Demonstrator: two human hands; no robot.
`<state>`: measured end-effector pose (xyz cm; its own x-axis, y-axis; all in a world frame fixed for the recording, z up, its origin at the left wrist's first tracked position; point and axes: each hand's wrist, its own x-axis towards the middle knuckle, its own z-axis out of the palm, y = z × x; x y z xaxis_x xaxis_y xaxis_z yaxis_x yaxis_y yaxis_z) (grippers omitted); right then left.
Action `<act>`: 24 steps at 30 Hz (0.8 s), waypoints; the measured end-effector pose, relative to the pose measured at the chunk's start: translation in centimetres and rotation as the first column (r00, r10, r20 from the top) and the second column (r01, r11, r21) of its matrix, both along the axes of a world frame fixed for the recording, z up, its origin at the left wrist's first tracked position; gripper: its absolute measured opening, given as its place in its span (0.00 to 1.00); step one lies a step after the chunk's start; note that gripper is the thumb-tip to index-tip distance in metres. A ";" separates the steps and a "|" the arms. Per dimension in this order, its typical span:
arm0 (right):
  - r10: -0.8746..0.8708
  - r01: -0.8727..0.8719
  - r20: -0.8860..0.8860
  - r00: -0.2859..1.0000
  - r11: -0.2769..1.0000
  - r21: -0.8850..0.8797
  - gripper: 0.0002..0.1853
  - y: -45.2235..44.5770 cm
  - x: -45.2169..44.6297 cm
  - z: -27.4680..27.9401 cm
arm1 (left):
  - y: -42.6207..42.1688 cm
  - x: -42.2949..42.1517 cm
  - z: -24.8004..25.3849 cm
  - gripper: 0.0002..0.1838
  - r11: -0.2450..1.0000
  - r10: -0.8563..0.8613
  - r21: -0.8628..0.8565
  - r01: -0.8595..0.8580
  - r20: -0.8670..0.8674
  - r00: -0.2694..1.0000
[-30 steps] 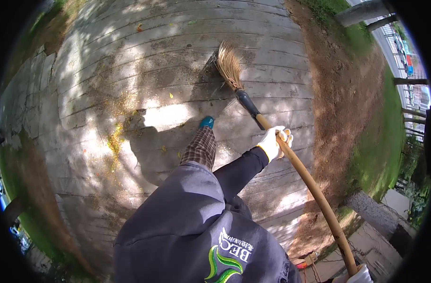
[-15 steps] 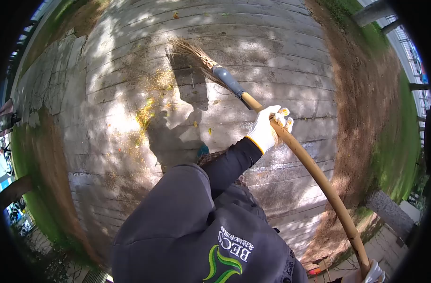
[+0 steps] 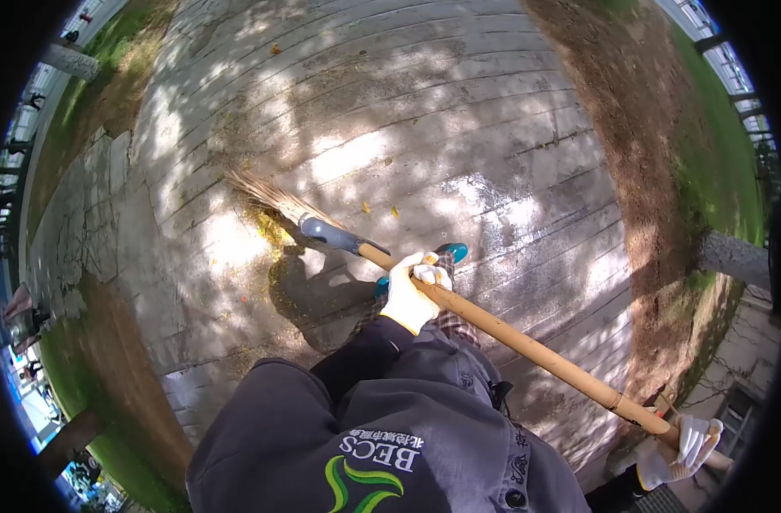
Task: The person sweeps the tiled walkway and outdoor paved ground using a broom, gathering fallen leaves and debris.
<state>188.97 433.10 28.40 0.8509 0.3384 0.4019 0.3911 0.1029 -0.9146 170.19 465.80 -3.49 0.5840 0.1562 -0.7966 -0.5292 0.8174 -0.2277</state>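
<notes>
My left hand (image 3: 413, 295), in a white work glove with a yellow cuff, is closed round the bamboo handle of a broom (image 3: 527, 342) just behind its grey collar. Lower right, my right hand (image 3: 683, 451), gloved too, is wrapped round the handle near its far end. The handle slopes across in front of my body. The broom's straw bristles (image 3: 275, 195) point to the upper left and lie over the pavement beside a scatter of small yellow leaves (image 3: 273, 232).
Paved slabs (image 3: 425, 111) stretch ahead, with sun patches and shadows. Bare soil and grass (image 3: 664, 154) border both sides. A tree trunk (image 3: 732, 258) stands at the right. My teal shoes (image 3: 455, 251) show below the handle.
The broom head has swung left and closer to my body, onto the yellow leaves. Both hands keep their grip; the left has moved left and down, the right up into fuller view.
</notes>
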 end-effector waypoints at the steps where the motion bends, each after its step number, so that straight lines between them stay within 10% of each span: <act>1: 0.311 -0.119 -0.415 0.855 0.896 0.427 0.11 -4.7 0.7 1.0 | -1.4 0.5 0.3 0.07 0.998 -0.053 -0.016 0.054 0.043 0.998; 5: -0.145 0.234 -0.251 0.957 0.897 0.375 0.11 -13.5 -2.8 2.2 | -6.2 5.0 2.4 0.09 0.976 -0.218 0.014 0.218 0.167 0.962; 12: -0.077 0.184 -0.238 0.968 0.862 0.472 0.10 -21.1 -8.9 8.4 | -12.4 20.5 3.5 0.09 0.890 -0.413 0.040 0.455 0.496 0.764; 15: -0.335 0.314 -0.009 0.942 0.871 0.378 0.09 -12.2 -8.1 2.7 | -12.0 29.4 -2.2 0.10 0.899 -0.405 0.027 0.437 0.431 0.807; 18: -0.232 0.222 0.027 0.972 0.953 0.207 0.09 -5.7 -6.5 -4.1 | -11.7 29.9 -10.4 0.11 0.955 -0.293 0.092 0.281 0.424 0.857; 20: 0.241 -0.201 -0.128 0.962 0.943 0.265 0.02 -12.7 -4.1 -3.4 | -14.4 23.5 -12.3 0.10 0.966 -0.256 -0.017 0.259 0.117 0.960; 21: -0.395 0.422 0.237 0.887 0.903 -0.075 0.05 -11.5 -4.6 -3.7 | -16.1 18.4 -12.1 0.08 0.948 -0.319 0.065 0.312 0.161 0.934; 23: -0.644 0.771 0.455 0.615 0.611 -0.178 0.09 -12.2 -4.7 -3.5 | -19.2 9.6 -9.9 0.07 0.946 -0.315 -0.038 0.322 0.123 0.941; 24: -0.584 0.611 0.190 0.789 0.777 -0.148 0.09 -15.7 -5.2 -3.3 | -20.9 5.2 -10.5 0.07 0.965 -0.262 0.037 0.261 0.246 0.933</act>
<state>183.73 417.44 25.06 0.8534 -0.1405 0.5019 0.4277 -0.3616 -0.8285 175.36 444.94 -13.99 0.7824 -0.0257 -0.6223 -0.2247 0.9202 -0.3205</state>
